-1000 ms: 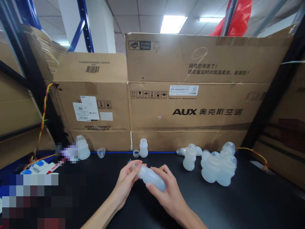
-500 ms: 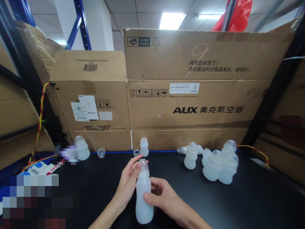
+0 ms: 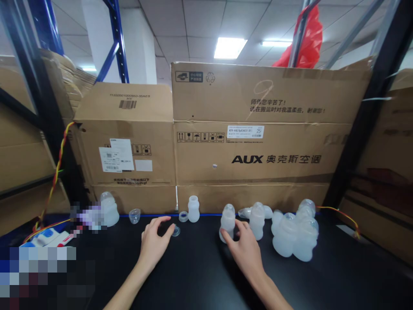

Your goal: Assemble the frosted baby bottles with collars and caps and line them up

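Note:
My right hand (image 3: 245,245) is closed around a capped translucent white baby bottle (image 3: 228,220), which stands upright right of the middle of the black table. My left hand (image 3: 155,241) is apart from it, thumb and fingers spread with nothing between them. Close to the left thumb lies a small clear round piece (image 3: 176,231), partly covered by the thumb. Behind that are a translucent ring (image 3: 183,216) and an uncapped bottle (image 3: 193,209) standing upright. A clear cap (image 3: 134,216) rests farther left.
Another capped bottle (image 3: 257,221) stands just right of my right hand, with a cluster of bottles (image 3: 295,237) beyond it. One more bottle (image 3: 109,211) is at the left. Cardboard (image 3: 258,172) walls off the back; a power strip (image 3: 54,237) lies at left.
My right hand has carried the bottle away from me and to the right. My left hand has come off the bottle's cap and moved left, its fingers spread. The view has tilted up slightly.

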A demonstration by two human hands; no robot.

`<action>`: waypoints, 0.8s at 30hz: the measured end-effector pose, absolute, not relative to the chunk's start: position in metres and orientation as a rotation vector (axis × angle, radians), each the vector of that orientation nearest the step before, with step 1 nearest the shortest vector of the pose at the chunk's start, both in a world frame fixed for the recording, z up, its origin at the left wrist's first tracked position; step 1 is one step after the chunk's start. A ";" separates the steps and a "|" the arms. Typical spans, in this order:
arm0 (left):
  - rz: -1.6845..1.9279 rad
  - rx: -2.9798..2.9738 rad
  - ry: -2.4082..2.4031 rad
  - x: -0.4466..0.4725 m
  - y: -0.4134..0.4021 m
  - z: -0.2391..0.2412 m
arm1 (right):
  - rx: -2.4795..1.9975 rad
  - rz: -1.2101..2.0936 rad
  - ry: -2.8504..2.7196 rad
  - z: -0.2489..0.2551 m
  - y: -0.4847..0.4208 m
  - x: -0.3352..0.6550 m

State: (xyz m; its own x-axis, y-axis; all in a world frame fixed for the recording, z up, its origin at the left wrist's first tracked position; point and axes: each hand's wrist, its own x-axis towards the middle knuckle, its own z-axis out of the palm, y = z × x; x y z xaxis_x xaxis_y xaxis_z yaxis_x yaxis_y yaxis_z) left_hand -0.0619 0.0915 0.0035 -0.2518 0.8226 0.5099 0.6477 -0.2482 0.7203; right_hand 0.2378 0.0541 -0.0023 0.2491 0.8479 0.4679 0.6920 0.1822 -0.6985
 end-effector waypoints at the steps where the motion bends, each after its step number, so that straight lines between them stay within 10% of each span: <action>1: 1.469 1.839 1.833 -0.061 0.091 0.002 | -1.592 0.169 -1.454 -0.004 0.055 0.241; 24: 1.072 2.575 1.659 -0.038 0.098 0.002 | -1.282 0.390 -1.752 -0.009 0.031 0.191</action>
State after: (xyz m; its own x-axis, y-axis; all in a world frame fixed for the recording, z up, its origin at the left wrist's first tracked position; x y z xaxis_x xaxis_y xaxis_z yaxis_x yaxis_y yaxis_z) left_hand -0.0375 0.0977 0.0022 0.2611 0.7748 0.5758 0.8431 -0.4735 0.2548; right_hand 0.1914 0.0312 -0.0090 -0.0550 0.8777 0.4760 0.5931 0.4123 -0.6916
